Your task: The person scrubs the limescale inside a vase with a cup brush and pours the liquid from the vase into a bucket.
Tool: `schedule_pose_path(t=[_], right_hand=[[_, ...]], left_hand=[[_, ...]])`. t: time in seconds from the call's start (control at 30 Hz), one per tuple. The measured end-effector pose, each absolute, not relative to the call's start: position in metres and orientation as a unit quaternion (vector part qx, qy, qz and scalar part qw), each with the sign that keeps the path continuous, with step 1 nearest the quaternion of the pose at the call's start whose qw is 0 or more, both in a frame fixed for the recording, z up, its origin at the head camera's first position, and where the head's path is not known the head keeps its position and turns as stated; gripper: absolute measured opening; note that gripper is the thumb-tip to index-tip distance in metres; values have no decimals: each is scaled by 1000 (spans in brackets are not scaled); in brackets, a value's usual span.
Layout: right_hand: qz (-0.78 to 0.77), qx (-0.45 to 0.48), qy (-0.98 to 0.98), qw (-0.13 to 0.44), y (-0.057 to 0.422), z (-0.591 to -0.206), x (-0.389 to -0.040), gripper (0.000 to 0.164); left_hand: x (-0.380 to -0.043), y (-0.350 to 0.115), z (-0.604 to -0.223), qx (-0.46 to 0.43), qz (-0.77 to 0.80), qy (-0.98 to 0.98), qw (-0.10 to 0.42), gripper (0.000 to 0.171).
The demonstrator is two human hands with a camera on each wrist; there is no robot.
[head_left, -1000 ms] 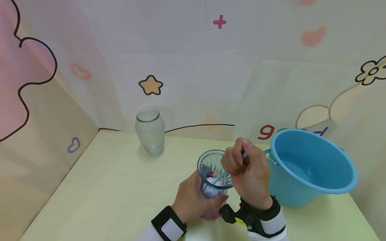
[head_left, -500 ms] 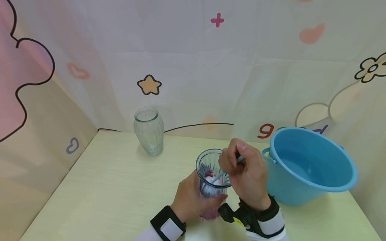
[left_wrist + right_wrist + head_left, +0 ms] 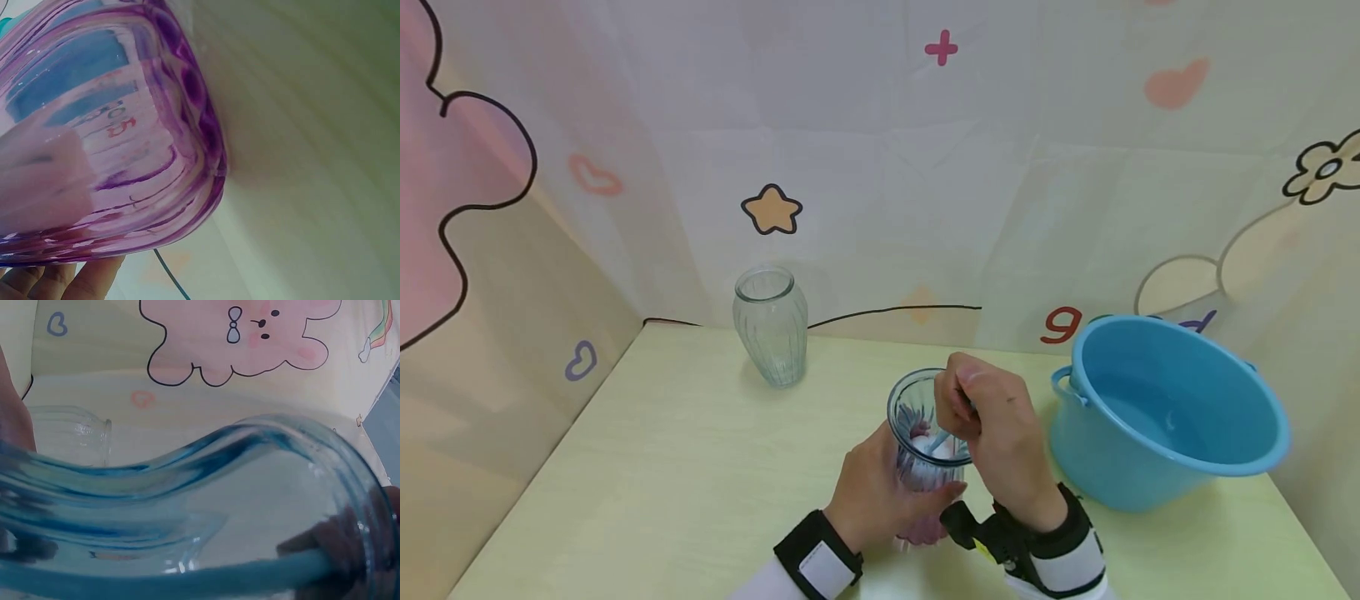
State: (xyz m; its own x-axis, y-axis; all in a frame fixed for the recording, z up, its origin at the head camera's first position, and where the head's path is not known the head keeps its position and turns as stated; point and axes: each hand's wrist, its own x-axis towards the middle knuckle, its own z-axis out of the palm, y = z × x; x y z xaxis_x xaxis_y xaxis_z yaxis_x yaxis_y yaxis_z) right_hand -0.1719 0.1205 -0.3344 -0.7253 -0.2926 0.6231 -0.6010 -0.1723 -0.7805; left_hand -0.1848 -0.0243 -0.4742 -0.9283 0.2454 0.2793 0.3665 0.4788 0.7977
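My left hand (image 3: pixel 872 496) grips a ribbed glass vase (image 3: pixel 919 479), bluish near its rim and pink-purple at its base. In the left wrist view the vase's purple base (image 3: pixel 206 137) shows large, with fingertips (image 3: pixel 94 278) wrapped round its side. Over the wide mouth, my right hand (image 3: pixel 1000 437) has its fingers curled round the light blue handle of a bottle brush (image 3: pixel 938 442). The handle slants down into the vase, where a whitish head shows low inside. Through the glass, the right wrist view shows the brush handle (image 3: pixel 250 576) and dark finger shapes at its end.
A clear ribbed glass vase (image 3: pixel 771 337) stands upright at the back left of the pale table (image 3: pixel 685 467). To the right is a light blue bucket (image 3: pixel 1112 454) with a wide rim. A cartoon-printed backdrop (image 3: pixel 850 150) rises behind the table.
My right hand has shifted left and lower over the vase mouth, taking the brush handle with it. My left hand keeps its grip on the vase.
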Motion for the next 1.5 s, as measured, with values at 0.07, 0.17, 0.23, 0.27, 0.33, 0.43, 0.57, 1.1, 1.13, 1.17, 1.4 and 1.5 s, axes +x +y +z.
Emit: schedule_pose_path(t=[0.07,0.17,0.23,0.27,0.33,0.43,0.57,1.1,1.13,1.17,1.4,1.5], right_hand=[[658,346,-658,121,119,-335,-170,40],[631,342,-683,135,115,-335,-168,39],[620,342,-692,138,114,-335,-167,38],[614,342,-698,140,113,-335,-167,38],[602,340,-709,138,111,-335,-166,38],[581,338,-729,130,110,-334,-165,37],[562,343,-743,126,108,-334,-164,35],[562,356,-735,129,109,-336,-164,34],[562,357,-734,130,109,-336,-164,34],[563,358,-733,131,109,-336,-164,34],[563,364,-731,131,110,-336,-165,33],[563,364,-729,133,110,-335,-166,32]], left_hand=[[-186,-25,-474,-182,-480,-856,69,71],[-186,-25,-474,-184,-483,-853,67,74],[-186,-25,-474,-183,-485,-853,59,76],[-186,-25,-474,-182,-485,-854,55,77],[-186,-25,-474,-181,-482,-856,49,77],[-187,-25,-474,-179,-474,-861,47,74],[-187,-24,-475,-186,-469,-862,50,70],[-186,-25,-473,-188,-470,-861,50,74],[-186,-25,-474,-189,-471,-860,50,74],[-186,-25,-474,-190,-471,-860,51,74],[-187,-24,-475,-181,-466,-865,51,73],[-186,-23,-472,-175,-467,-866,45,72]])
